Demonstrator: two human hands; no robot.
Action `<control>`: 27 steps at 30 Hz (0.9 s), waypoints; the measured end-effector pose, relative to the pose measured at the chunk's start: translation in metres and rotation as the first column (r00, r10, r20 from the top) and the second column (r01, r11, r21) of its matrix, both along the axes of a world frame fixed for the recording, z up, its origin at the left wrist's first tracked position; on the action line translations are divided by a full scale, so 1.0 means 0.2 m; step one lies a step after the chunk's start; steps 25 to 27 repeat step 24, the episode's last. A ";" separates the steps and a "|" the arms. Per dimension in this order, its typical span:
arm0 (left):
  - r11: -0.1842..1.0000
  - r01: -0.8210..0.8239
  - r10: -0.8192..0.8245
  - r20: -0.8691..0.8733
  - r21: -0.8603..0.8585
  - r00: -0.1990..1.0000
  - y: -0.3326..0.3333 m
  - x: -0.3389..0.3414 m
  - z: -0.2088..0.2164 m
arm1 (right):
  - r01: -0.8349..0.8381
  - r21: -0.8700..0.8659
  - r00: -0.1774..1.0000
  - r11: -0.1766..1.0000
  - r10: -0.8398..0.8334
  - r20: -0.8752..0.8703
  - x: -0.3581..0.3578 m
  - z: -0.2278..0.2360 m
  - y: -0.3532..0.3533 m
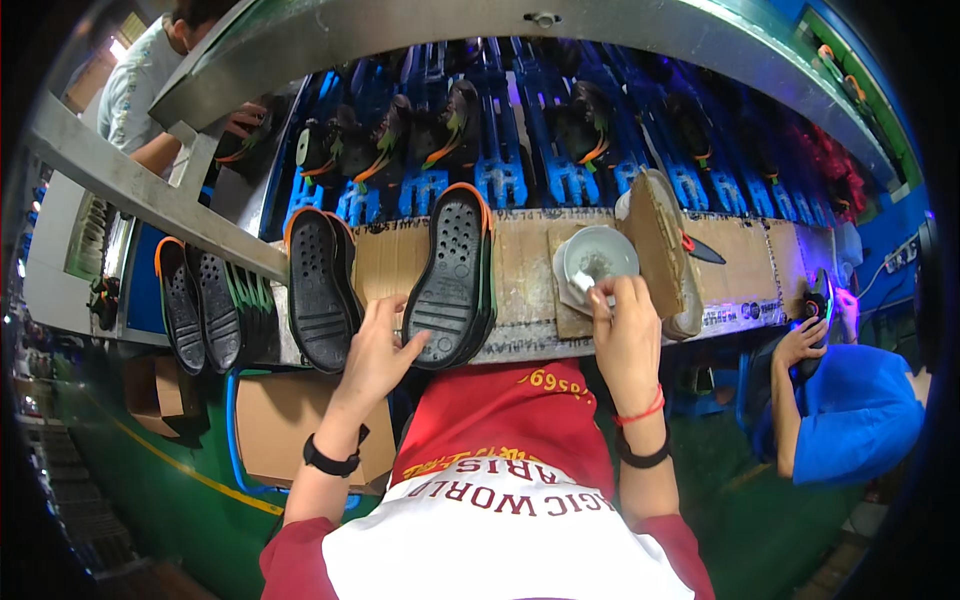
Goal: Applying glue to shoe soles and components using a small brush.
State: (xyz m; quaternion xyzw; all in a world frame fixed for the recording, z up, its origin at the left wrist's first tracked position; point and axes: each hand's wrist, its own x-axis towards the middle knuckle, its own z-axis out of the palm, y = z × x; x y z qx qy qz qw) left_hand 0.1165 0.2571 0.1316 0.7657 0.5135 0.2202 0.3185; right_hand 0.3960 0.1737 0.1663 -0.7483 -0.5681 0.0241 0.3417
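Note:
Two stacks of black shoe soles with perforated heels and orange and green edges stand on the cardboard-covered bench in front of me. My left hand (pixel 382 348) is between the left stack (pixel 318 285) and the right stack (pixel 447 270). Its fingers are spread, and the thumb lies against the lower edge of the right stack's top sole. My right hand (pixel 627 322) is closed in a pinch over a white bowl (pixel 612 246) with cloudy contents. A small white piece (pixel 581 282) shows at the fingertips; its kind is hard to make out.
Blue racks (pixel 500 180) carrying dark shoes run behind the bench. More soles (pixel 212 300) stand at the left. An upright cardboard piece (pixel 655 245) and a dark blade-shaped tool (pixel 704 249) are right of the bowl. A metal frame (pixel 150 215) crosses overhead; co-workers are on both sides.

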 end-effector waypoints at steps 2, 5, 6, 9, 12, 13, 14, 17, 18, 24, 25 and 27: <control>1.000 0.023 -0.023 0.031 -0.001 0.999 0.02 -0.03 -0.14 | 0.068 -0.057 0.996 0.996 -0.065 0.061 0.00 -0.04 0.06; 0.849 -0.027 0.221 0.309 -0.528 0.925 0.08 -0.05 -0.15 | 0.166 -0.143 0.976 0.976 -0.142 0.167 0.03 -0.10 0.13; 0.722 0.061 0.286 0.378 -0.690 0.880 0.11 -0.04 -0.10 | 0.173 -0.180 0.971 0.968 -0.137 0.196 0.05 -0.12 0.15; 0.519 0.261 0.381 0.493 -0.814 0.782 0.14 -0.06 -0.05 | 0.165 -0.231 0.969 0.959 -0.113 0.221 0.08 -0.16 0.17; 0.286 0.555 0.723 0.556 -0.781 0.410 0.07 0.06 0.05 | 0.127 -0.240 0.976 0.962 -0.078 0.202 0.09 -0.16 0.17; 0.264 0.650 0.754 0.573 -0.712 0.321 0.05 0.07 0.03 | 0.126 -0.233 0.976 0.964 -0.078 0.202 0.09 -0.16 0.17; 0.248 0.735 0.783 0.577 -0.631 0.231 0.04 0.08 0.00 | 0.125 -0.226 0.976 0.966 -0.079 0.202 0.08 -0.16 0.17; 0.233 0.799 0.788 0.589 -0.555 0.180 0.03 0.10 -0.07 | 0.122 -0.245 0.976 0.962 -0.071 0.207 0.10 -0.18 0.16; 0.225 0.799 0.790 0.585 -0.557 0.185 0.03 0.10 -0.07 | 0.127 -0.250 0.976 0.960 -0.076 0.205 0.10 -0.17 0.16; 0.551 0.601 0.432 0.814 -0.579 0.388 -0.02 0.17 0.02 | 0.195 -0.171 0.969 0.966 -0.163 0.183 0.06 -0.11 0.14; 0.551 0.601 0.432 0.814 -0.579 0.388 -0.02 0.17 0.02 | 0.195 -0.171 0.969 0.966 -0.163 0.183 0.06 -0.11 0.14; 0.551 0.601 0.432 0.814 -0.579 0.388 -0.02 0.17 0.02 | 0.195 -0.171 0.969 0.966 -0.163 0.183 0.06 -0.11 0.14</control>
